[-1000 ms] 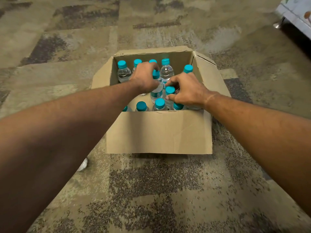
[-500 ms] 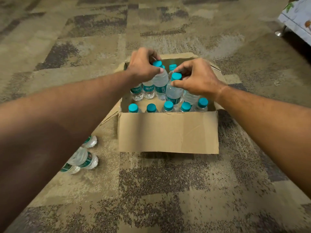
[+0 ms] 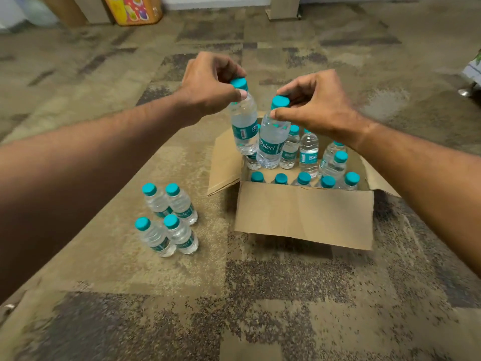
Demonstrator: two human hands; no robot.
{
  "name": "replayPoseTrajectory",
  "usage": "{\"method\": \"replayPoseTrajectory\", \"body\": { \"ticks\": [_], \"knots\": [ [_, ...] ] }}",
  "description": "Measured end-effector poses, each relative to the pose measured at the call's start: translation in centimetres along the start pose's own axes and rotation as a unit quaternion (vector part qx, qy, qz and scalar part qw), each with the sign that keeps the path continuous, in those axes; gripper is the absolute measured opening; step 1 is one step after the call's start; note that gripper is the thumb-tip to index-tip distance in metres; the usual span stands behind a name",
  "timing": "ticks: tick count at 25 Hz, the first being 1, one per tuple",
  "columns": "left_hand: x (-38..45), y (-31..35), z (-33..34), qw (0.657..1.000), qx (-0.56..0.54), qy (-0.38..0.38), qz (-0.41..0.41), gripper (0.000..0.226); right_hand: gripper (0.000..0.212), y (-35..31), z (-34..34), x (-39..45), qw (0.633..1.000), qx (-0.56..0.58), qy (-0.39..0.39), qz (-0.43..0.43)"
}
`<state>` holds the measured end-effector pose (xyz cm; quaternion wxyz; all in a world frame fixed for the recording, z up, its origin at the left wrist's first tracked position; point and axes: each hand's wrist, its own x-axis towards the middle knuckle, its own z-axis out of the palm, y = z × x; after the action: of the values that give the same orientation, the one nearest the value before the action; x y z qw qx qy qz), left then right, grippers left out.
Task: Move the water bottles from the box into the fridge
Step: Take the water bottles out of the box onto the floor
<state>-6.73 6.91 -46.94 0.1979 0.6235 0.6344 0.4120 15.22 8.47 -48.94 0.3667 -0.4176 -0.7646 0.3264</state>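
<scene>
Above the open box [image 3: 303, 217], the left hand [image 3: 208, 86] and right hand [image 3: 318, 102] each pinch 1 bottle by its cap: left bottle [image 3: 243, 126], right bottle [image 3: 272, 142]. Step: lifting out; next, likely setting them beside the 4 bottles on the floor [image 3: 169, 220], as no fridge is visible.

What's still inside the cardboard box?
The cardboard box holds upright water bottles: five caps along the near wall, more behind. The lifted bottles and right hand hide others, so no full count.

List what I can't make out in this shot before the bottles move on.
- Fridge: nowhere in the head view.
- Box: its near wall hides the front-row bottles below their caps; full count unclear.
- Left hand and right hand: fingers cover parts of the held bottles' caps.
</scene>
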Motion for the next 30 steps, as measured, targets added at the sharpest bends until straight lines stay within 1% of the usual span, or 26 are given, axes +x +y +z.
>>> {"method": "replayPoseTrajectory", "body": {
  "ticks": [4,7,10,13,17,21,23,25,30],
  "knots": [
    [-3.8,-1.5,-5.2,0.999,0.028,-0.002,-0.02,0.034,0.038,-3.4,3.4,-0.7,0.997,0.021,-0.064,-0.023],
    [-7.3,-3.2,-8.2,0.998,0.037,-0.014,-0.046,0.03,0.033,-4.4,6.9,-1.6,0.992,0.033,-0.12,-0.027],
    [-10.9,-4.9,-9.5,0.996,0.049,-0.029,-0.074,0.028,0.032,-4.5,10.3,-2.6,0.986,0.01,-0.165,-0.027],
    [-13.6,-5.6,-9.4,0.994,0.045,-0.036,-0.089,0.028,0.032,-4.2,12.9,-3.6,0.976,-0.021,-0.21,-0.044],
    [-14.1,-5.1,-8.9,0.996,0.045,-0.032,-0.071,0.025,0.029,-2.9,14.2,-4.5,0.972,-0.05,-0.227,-0.033],
    [-13.7,-4.7,-7.8,0.995,0.081,-0.031,-0.047,0.027,0.028,-1.9,13.4,-4.5,0.975,-0.072,-0.211,-0.024],
    [-13.4,-5.2,-6.9,0.994,0.089,-0.037,-0.049,0.028,0.028,-1.4,13.0,-4.4,0.974,-0.082,-0.21,-0.02],
    [-12.9,-6.1,-5.9,0.992,0.101,-0.048,-0.057,0.029,0.028,-1.0,13.0,-4.7,0.972,-0.093,-0.213,-0.013],
    [-12.8,-9.2,-2.6,0.976,0.178,-0.105,-0.069,0.029,0.029,0.7,14.6,-5.6,0.963,-0.132,-0.234,-0.005]
  ]
}}
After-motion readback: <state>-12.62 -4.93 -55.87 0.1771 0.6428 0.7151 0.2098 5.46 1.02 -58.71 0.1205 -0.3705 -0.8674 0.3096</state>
